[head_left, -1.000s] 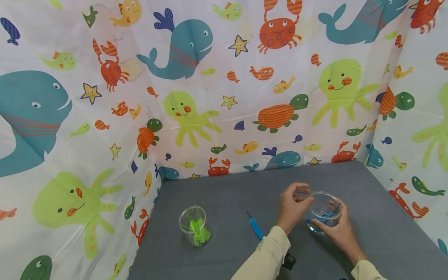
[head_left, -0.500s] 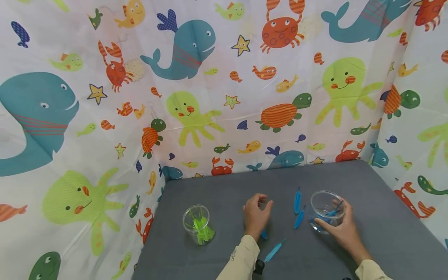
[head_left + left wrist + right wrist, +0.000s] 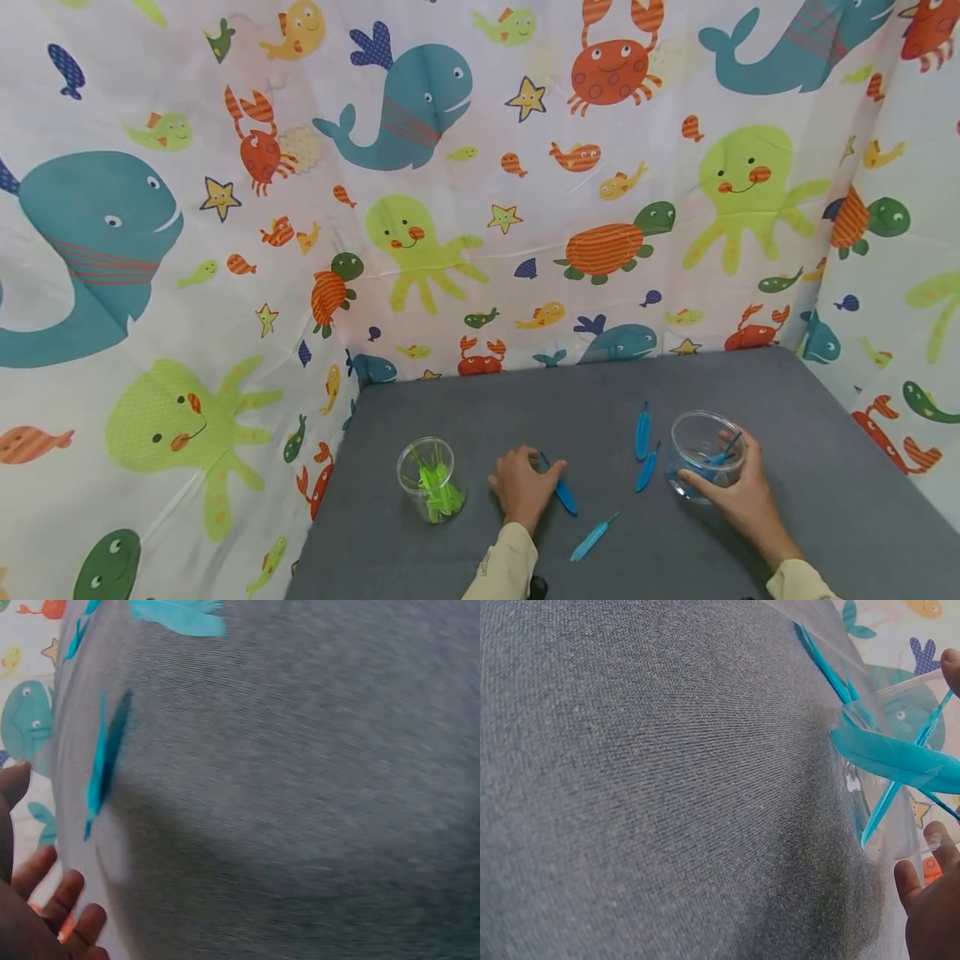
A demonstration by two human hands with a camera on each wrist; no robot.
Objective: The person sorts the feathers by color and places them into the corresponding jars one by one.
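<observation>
My right hand (image 3: 742,500) grips a clear plastic jar (image 3: 678,450) standing on the table, its thumb and fingers around the wall. Blue feathers (image 3: 892,757) lie inside it. To the left, my left hand (image 3: 522,490) hovers low with relaxed, parted fingers, beside a dark blue feather (image 3: 566,497) on the cloth. In the left wrist view, that feather (image 3: 97,769) lies apart from the fingers (image 3: 64,900). Two more blue feathers, one long (image 3: 642,433) and one short (image 3: 647,469), rest left of the jar. A lighter blue feather (image 3: 594,537) lies nearer me.
Another clear jar (image 3: 426,454), holding bright green feathers (image 3: 438,492), stands left of my left hand. Grey cloth (image 3: 495,408) covers the table. A white curtain (image 3: 495,275) printed with sea animals rises behind and at both sides.
My left hand has gone from beside the right jar leftward to the dark blue feather, uncovering the other loose feathers. My right hand keeps its grip on the jar. The head view has shifted slightly.
</observation>
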